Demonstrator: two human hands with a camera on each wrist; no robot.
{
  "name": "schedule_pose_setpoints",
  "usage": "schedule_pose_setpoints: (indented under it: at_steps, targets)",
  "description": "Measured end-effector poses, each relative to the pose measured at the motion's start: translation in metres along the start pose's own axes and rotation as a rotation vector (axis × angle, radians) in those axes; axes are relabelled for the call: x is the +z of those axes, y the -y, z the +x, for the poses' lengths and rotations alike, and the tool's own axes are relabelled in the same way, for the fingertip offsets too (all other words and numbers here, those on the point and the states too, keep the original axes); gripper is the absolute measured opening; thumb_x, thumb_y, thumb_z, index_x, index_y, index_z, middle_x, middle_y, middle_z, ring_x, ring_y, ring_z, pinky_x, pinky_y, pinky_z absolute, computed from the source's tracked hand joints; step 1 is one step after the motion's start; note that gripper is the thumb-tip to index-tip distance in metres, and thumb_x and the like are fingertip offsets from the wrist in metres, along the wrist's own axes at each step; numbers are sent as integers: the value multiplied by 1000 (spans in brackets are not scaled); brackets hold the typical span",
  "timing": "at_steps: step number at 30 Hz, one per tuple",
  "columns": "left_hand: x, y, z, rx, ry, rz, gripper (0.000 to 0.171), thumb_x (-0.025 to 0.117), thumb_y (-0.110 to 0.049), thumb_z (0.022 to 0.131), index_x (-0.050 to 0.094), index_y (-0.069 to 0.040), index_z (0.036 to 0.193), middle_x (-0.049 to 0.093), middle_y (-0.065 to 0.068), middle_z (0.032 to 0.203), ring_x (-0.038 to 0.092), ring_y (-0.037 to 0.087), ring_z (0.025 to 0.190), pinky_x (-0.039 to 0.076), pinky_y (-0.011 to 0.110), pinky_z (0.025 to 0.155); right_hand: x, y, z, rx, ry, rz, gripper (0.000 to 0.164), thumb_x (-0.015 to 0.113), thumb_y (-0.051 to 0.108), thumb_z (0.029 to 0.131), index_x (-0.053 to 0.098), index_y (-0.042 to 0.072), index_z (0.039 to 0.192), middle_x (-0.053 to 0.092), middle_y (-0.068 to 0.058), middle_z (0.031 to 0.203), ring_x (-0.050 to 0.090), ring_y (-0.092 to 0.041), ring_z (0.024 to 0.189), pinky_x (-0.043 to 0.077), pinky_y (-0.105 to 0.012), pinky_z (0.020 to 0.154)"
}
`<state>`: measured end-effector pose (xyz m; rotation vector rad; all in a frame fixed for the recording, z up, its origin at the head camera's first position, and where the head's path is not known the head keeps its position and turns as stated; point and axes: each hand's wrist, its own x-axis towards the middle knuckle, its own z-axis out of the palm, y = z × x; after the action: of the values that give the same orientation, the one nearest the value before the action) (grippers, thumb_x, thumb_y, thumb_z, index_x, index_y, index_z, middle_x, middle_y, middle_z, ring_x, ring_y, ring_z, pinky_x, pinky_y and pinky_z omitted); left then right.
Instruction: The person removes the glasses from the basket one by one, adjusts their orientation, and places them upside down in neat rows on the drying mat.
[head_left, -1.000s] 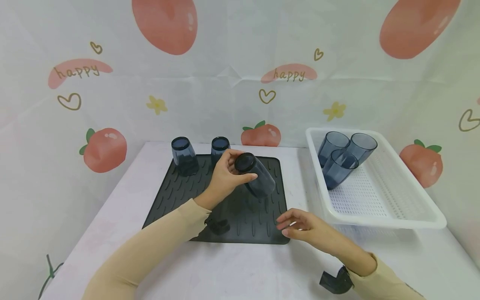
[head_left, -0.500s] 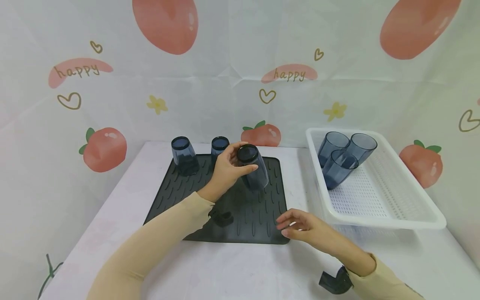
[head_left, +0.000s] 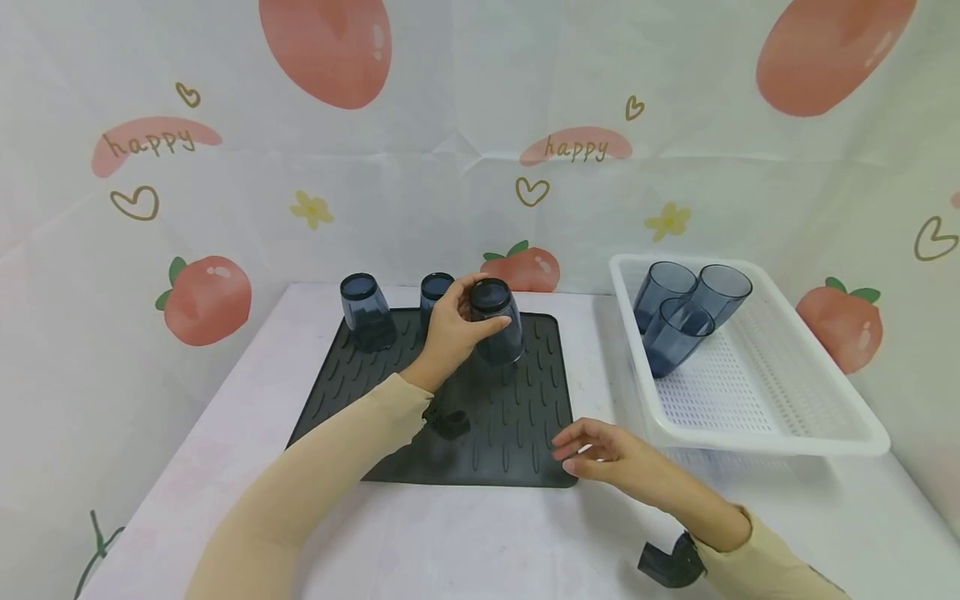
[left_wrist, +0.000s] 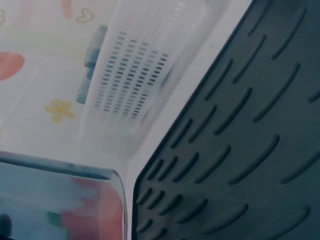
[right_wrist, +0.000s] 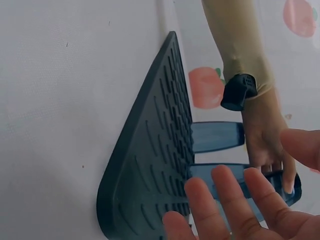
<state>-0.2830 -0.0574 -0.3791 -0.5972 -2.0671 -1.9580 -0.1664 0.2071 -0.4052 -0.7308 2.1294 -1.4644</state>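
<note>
In the head view my left hand (head_left: 446,333) grips a blue-tinted drinking glass (head_left: 497,337) around its upper part, dark base upward. This glass stands nearly upright over the back right of a black ridged drying mat (head_left: 480,433); whether its rim touches the mat I cannot tell. The left wrist view shows part of the held glass (left_wrist: 60,200) close up. Two more upturned glasses stand along the mat's back, one at left (head_left: 369,317) and one in the middle (head_left: 433,293), partly behind my left hand. Beside the mat's front right corner, my right hand (head_left: 607,454) holds nothing, fingers loosely bent.
At the right stands a white perforated plastic basket (head_left: 765,442), raised at its front edge above the white table (head_left: 465,542). Inside, three blue glasses (head_left: 678,333) lean mouth up at its left end. A fruit-printed cloth (head_left: 420,208) hangs behind.
The held glass has swung from tilted to nearly upright, as my left hand moved slightly away from me. The right hand stays where it was.
</note>
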Motion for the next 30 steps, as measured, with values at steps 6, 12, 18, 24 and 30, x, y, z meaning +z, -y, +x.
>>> schedule_pose_setpoints:
  at_steps: [6, 12, 18, 24, 30]
  targets:
    - [-1, 5, 8, -9, -9, 38, 67, 74, 3, 82, 42, -1, 140, 49, 19, 137, 51, 30, 127, 47, 28, 100, 2, -2, 0, 16, 15, 18, 34, 61, 16, 95, 54, -6, 121, 62, -23, 115, 64, -31, 99, 51, -24, 81]
    - [1, 5, 13, -19, -13, 68, 68, 76, -1, 81, 43, -6, 141, 50, 16, 137, 53, 27, 125, 47, 30, 100, 3, -4, 1, 12, 43, 45, 37, 59, 14, 96, 51, -9, 123, 61, -25, 118, 62, -35, 105, 51, -23, 83]
    - [6, 8, 16, -25, -5, 53, 69, 76, -1, 81, 43, -5, 142, 48, 15, 140, 51, 28, 127, 44, 31, 105, 2, -5, 2, 13, 57, 67, 41, 59, 13, 96, 48, -11, 127, 60, -27, 119, 61, -37, 107, 52, -22, 84]
    - [11, 12, 17, -16, -7, 65, 69, 76, 0, 80, 44, -5, 141, 49, 16, 137, 53, 28, 124, 46, 31, 103, 1, -7, 2, 15, 61, 64, 40, 59, 13, 95, 48, -11, 126, 61, -27, 115, 64, -33, 99, 52, -23, 83]
    - [14, 17, 20, -13, -12, 91, 69, 77, 0, 80, 45, -6, 140, 52, 15, 135, 56, 27, 120, 48, 31, 100, 1, -8, 2, 17, 68, 71, 37, 58, 13, 96, 49, -11, 123, 61, -28, 113, 65, -30, 98, 52, -25, 83]
